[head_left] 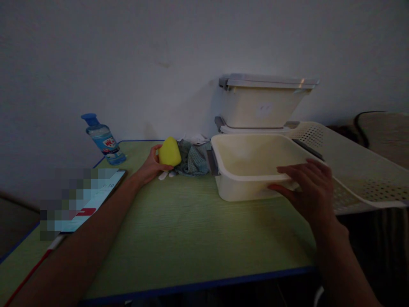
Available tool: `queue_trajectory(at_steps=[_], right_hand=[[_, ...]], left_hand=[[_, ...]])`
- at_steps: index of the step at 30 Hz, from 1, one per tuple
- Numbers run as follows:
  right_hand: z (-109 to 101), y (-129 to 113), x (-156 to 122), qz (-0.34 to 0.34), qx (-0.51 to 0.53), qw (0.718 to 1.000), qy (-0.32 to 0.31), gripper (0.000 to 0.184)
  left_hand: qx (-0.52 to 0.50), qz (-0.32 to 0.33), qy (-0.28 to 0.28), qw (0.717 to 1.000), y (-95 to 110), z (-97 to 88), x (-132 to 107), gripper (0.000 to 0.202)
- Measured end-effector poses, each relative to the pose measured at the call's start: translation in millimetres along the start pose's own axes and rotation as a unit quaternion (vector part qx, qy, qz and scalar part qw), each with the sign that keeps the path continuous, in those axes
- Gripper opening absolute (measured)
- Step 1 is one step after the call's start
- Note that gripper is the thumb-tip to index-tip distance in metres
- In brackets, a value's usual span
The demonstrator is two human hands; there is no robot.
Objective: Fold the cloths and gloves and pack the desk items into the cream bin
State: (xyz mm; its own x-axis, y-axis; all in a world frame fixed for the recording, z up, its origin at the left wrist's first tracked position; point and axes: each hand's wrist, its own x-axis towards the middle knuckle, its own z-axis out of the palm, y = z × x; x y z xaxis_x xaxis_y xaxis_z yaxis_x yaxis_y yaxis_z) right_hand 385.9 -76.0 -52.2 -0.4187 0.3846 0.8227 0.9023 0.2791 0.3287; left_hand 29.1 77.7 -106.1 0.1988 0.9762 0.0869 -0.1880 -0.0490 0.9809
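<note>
My left hand (151, 166) reaches across the green table (179, 238) and is closed round a yellow sponge (169, 152) at the far side. Just right of the sponge lies a crumpled grey-green cloth (194, 158). My right hand (306, 184) grips the near right rim of an open cream plastic box (243, 187), fingers over the edge. The box looks empty inside.
Two lidded cream boxes (262, 104) are stacked against the wall behind the open one. A white perforated basket (358, 166) lies to the right. A blue-capped bottle (104, 139) stands at the back left. A phone (92, 200) with a red cable (28, 273) rests at the left.
</note>
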Motion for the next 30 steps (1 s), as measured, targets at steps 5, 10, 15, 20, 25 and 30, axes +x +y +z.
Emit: queue_trajectory(at_steps=[5, 10, 15, 20, 25, 30], right_hand=[[-8, -20, 1, 0.000, 0.002, 1.000, 0.023, 0.027], [-19, -51, -7, -0.002, -0.023, 0.999, -0.049, 0.028], [-23, -67, -13, 0.001, -0.040, 0.997, -0.064, 0.028], [-20, -70, -13, 0.000, -0.041, 0.998, -0.039, 0.028], [-18, -73, -14, 0.000, -0.038, 0.998, -0.042, 0.026], [-18, -75, -15, 0.005, -0.036, 0.998, -0.051, 0.023]], left_hand=[[-0.004, 0.014, 0.028, 1.000, -1, 1.4, 0, 0.088], [0.004, 0.069, 0.085, 0.994, -5, 1.3, 4, 0.076], [-0.049, 0.133, 0.136, 0.981, 1, 3.4, 9, 0.061], [-0.133, 0.122, 0.095, 0.979, 28, 15.8, 6, 0.046], [-0.117, 0.177, 0.002, 0.977, 68, 47.2, -21, 0.047], [-0.063, 0.321, -0.032, 0.944, 107, 85.0, -54, 0.056]])
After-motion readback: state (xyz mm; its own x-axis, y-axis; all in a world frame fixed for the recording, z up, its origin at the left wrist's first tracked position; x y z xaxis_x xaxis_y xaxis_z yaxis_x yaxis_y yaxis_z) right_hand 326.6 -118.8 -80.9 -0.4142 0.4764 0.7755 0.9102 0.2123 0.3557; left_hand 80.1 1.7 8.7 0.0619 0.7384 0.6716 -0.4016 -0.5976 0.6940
